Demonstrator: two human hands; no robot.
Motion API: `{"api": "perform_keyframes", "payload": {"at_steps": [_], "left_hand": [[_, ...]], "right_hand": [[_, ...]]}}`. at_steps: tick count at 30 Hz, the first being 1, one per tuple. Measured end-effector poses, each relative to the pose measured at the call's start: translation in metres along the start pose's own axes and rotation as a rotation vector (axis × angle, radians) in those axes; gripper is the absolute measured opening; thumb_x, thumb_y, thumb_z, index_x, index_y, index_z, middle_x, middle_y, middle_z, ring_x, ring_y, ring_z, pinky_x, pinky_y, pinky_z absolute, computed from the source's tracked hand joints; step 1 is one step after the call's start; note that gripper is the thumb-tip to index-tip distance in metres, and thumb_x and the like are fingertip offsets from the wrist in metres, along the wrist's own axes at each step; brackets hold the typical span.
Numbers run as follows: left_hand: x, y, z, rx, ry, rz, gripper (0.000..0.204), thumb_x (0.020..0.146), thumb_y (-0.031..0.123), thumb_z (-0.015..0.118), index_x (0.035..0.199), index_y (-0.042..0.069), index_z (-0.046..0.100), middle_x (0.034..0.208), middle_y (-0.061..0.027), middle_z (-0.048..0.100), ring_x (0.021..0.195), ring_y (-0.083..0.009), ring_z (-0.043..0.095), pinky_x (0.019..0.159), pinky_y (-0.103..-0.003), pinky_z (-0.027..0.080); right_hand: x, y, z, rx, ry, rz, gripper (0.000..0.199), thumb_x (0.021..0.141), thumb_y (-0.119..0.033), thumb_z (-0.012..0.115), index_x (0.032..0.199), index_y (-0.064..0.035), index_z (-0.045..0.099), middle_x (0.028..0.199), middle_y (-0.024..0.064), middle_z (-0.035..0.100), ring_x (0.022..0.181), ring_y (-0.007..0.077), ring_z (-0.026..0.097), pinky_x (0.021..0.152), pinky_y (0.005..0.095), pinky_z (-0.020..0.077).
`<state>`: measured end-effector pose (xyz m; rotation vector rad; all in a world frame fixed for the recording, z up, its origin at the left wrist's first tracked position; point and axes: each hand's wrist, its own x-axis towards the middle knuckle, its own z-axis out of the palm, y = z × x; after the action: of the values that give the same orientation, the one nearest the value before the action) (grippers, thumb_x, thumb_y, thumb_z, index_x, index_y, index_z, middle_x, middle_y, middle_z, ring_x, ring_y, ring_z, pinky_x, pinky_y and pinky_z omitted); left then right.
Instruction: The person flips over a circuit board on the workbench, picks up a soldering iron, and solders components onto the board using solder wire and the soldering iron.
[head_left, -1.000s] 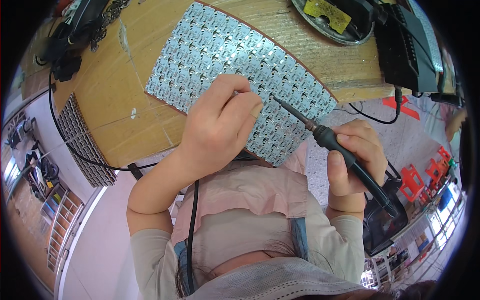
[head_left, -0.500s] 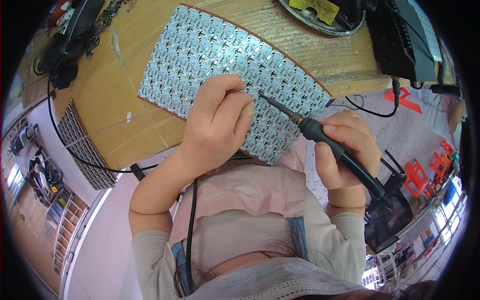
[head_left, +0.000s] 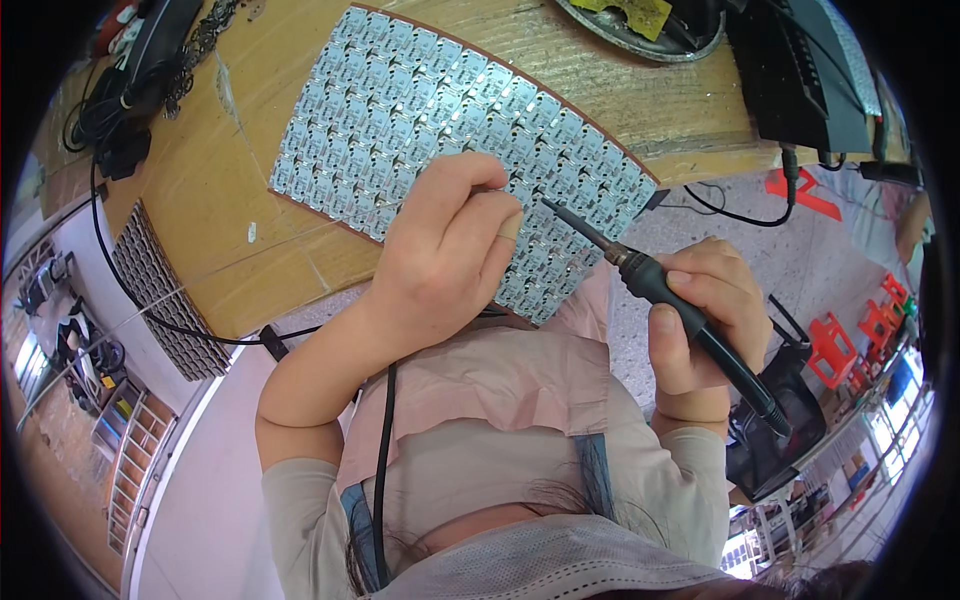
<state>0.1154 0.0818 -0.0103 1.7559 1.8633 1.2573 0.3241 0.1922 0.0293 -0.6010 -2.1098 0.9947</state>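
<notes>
A large panel of small silvery circuit boards point(head_left: 350, 130) with a brown edge lies at a slant on the table. Over its lower middle, my left hand point(head_left: 435, 250) is closed in a pinch on a thin solder wire point(head_left: 240, 262), which trails off to the lower left. A tan band wraps one of its fingers. My right hand point(head_left: 715, 310) grips a black soldering iron point(head_left: 650, 280). Its narrow tip points up and left over the panel, just right of my left fingertips; whether it touches cannot be made out.
On the wooden table point(head_left: 230, 200), a dark round dish point(head_left: 690, 50) with a yellow sponge point(head_left: 630, 12) sits at the far right, beside a black box point(head_left: 790, 90). Another stack of panels point(head_left: 165, 290) stands left. A black cable point(head_left: 385, 470) hangs before me. Red stools point(head_left: 830, 350) are on the floor.
The soldering iron and my right hand have shifted slightly right and down, away from my left fingertips. My left hand has moved a little right, and the solder wire shows more plainly.
</notes>
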Motion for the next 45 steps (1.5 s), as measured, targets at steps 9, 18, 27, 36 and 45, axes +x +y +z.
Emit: {"api": "perform_keyframes", "payload": {"at_steps": [9,18,27,36,45], "left_hand": [[0.003,0.001,0.004,0.026,-0.05,0.012,0.02,0.076,-0.011,0.071,0.092,-0.003,0.063,0.103,-0.0144,0.057,0.084,-0.0257,0.059,0.069,-0.031,0.051],[0.005,0.002,0.0,0.028,-0.028,0.017,0.016,0.076,-0.009,0.067,0.09,-0.005,0.06,0.1,-0.0168,0.054,0.084,-0.0314,0.058,0.071,-0.038,0.05],[0.007,0.012,0.01,-0.057,-0.094,0.011,0.018,0.077,-0.01,0.071,0.091,-0.003,0.064,0.102,-0.014,0.057,0.084,-0.0261,0.059,0.068,-0.031,0.05],[0.01,0.017,0.011,-0.007,-0.163,-0.024,0.019,0.077,-0.011,0.07,0.093,-0.005,0.063,0.102,-0.0146,0.056,0.085,-0.0275,0.06,0.07,-0.032,0.051],[0.008,0.024,-0.01,0.152,-0.18,0.061,0.02,0.075,-0.009,0.072,0.093,-0.004,0.063,0.101,-0.0149,0.059,0.084,-0.0293,0.061,0.069,-0.035,0.051]], "right_hand": [[0.0,0.004,0.003,-0.007,-0.008,-0.007,0.02,0.074,-0.009,0.075,0.088,-0.0015,0.063,0.075,0.0143,0.066,0.059,0.0254,0.064,0.053,0.0322,0.0505],[-0.001,0.003,0.002,-0.006,-0.003,-0.026,0.019,0.075,-0.008,0.074,0.089,-0.0013,0.063,0.074,0.0147,0.065,0.058,0.0254,0.064,0.052,0.0319,0.0495],[-0.017,0.002,-0.012,-0.021,0.045,0.022,0.02,0.077,-0.011,0.074,0.09,-0.0019,0.062,0.076,0.0155,0.066,0.061,0.0264,0.064,0.053,0.0333,0.0506],[-0.016,0.008,-0.008,0.003,0.036,-0.005,0.021,0.074,-0.01,0.075,0.088,-0.0017,0.062,0.074,0.0147,0.066,0.059,0.0262,0.065,0.051,0.0324,0.0499],[-0.016,0.007,-0.009,0.008,0.041,-0.028,0.021,0.073,-0.01,0.075,0.088,-0.0017,0.062,0.073,0.015,0.066,0.058,0.0259,0.064,0.05,0.0321,0.0489]]}}
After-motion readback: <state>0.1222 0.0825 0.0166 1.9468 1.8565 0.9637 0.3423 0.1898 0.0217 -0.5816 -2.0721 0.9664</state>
